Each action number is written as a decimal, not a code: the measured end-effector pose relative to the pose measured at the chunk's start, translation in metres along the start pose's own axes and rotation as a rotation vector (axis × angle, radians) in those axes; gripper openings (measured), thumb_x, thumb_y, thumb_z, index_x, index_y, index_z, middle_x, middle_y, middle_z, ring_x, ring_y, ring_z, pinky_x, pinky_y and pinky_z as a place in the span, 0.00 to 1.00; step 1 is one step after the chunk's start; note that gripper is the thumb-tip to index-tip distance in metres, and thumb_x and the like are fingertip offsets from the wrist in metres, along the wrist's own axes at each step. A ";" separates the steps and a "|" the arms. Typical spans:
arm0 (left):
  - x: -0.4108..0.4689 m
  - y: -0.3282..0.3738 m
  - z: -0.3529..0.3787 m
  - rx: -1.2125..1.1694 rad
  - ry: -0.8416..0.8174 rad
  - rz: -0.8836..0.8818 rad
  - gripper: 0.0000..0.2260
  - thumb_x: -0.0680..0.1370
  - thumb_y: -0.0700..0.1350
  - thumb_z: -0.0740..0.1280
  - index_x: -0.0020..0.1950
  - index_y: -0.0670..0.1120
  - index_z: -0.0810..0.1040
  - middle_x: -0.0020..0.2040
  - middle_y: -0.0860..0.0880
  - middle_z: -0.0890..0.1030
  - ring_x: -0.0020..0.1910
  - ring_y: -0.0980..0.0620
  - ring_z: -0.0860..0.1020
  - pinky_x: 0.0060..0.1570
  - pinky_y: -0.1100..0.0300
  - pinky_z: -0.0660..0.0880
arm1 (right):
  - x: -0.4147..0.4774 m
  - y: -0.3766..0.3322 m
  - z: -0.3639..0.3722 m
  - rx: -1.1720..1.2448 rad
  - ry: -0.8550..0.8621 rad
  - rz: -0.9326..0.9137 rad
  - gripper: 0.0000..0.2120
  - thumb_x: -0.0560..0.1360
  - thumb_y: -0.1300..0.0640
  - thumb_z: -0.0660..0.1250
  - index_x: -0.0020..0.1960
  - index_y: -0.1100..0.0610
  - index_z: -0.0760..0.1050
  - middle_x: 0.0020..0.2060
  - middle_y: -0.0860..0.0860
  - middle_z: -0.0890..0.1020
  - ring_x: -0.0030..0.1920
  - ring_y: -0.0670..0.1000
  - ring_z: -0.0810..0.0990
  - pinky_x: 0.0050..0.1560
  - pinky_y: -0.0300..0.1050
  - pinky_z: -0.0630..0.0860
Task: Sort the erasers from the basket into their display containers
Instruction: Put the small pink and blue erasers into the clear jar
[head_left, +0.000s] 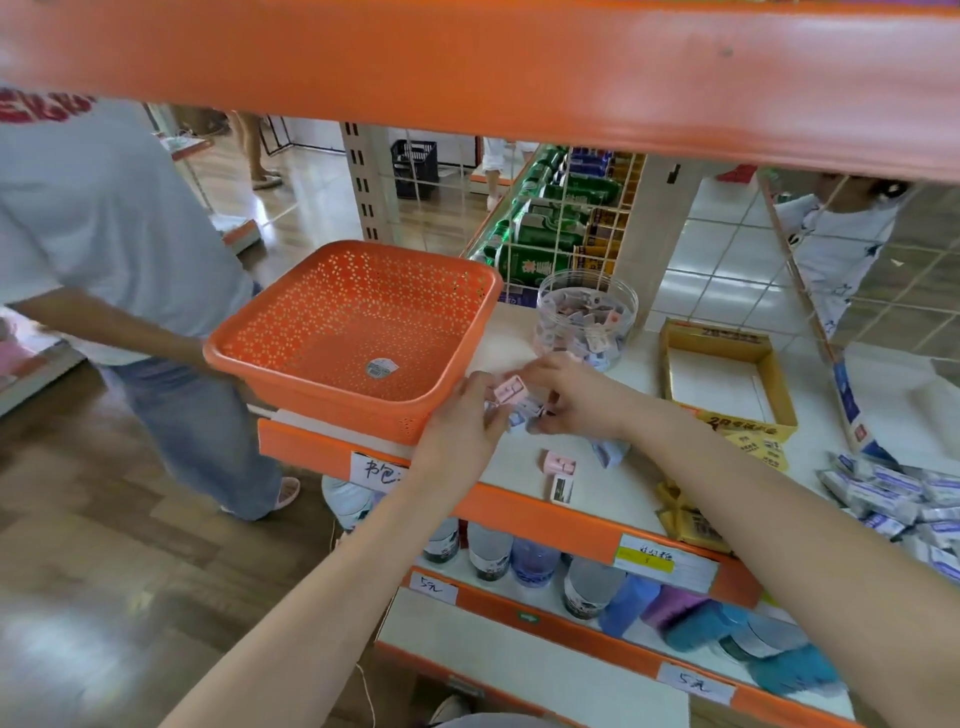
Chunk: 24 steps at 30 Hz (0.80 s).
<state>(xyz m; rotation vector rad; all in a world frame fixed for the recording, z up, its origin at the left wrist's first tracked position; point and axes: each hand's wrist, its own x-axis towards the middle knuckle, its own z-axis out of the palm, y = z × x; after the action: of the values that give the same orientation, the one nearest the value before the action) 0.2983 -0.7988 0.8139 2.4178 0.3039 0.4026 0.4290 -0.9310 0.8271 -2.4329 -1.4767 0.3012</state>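
Left hand (466, 418), right hand (569, 396): grips curled round erasers (511, 396) beside basket (363, 291).

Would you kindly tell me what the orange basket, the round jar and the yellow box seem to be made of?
Orange basket: moulded plastic, smooth, judging by its perforated walls. Round jar: probably clear glossy plastic, erasers showing through. Yellow box: printed cardboard, with folded flaps and plain inside.

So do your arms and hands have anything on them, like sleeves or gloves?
No. Both arms are bare as far as the picture shows: no sleeves, watch or bracelet. The left hand and right hand wear no gloves or rings.
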 end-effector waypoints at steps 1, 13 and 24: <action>-0.001 -0.001 -0.001 0.006 -0.004 -0.002 0.12 0.79 0.45 0.64 0.62 0.45 0.72 0.55 0.47 0.76 0.50 0.48 0.76 0.49 0.55 0.71 | 0.003 0.000 0.002 -0.012 -0.013 -0.017 0.26 0.69 0.55 0.74 0.65 0.58 0.73 0.60 0.55 0.74 0.60 0.53 0.71 0.58 0.46 0.69; 0.004 -0.003 0.010 -0.038 0.017 -0.032 0.11 0.77 0.45 0.67 0.59 0.45 0.75 0.54 0.46 0.77 0.52 0.50 0.75 0.51 0.58 0.71 | -0.012 0.002 -0.008 -0.077 -0.072 0.061 0.20 0.72 0.51 0.70 0.63 0.53 0.75 0.37 0.40 0.70 0.45 0.45 0.66 0.41 0.37 0.60; 0.019 0.002 0.019 -0.111 0.044 -0.032 0.10 0.76 0.44 0.69 0.57 0.46 0.76 0.51 0.48 0.78 0.49 0.51 0.76 0.49 0.56 0.74 | -0.033 0.000 -0.016 0.063 0.045 0.099 0.18 0.71 0.59 0.71 0.60 0.51 0.79 0.51 0.49 0.81 0.43 0.40 0.72 0.40 0.22 0.64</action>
<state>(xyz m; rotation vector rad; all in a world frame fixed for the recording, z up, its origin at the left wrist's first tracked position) 0.3232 -0.8047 0.8054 2.2950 0.3303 0.4470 0.4187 -0.9622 0.8430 -2.4502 -1.3108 0.3070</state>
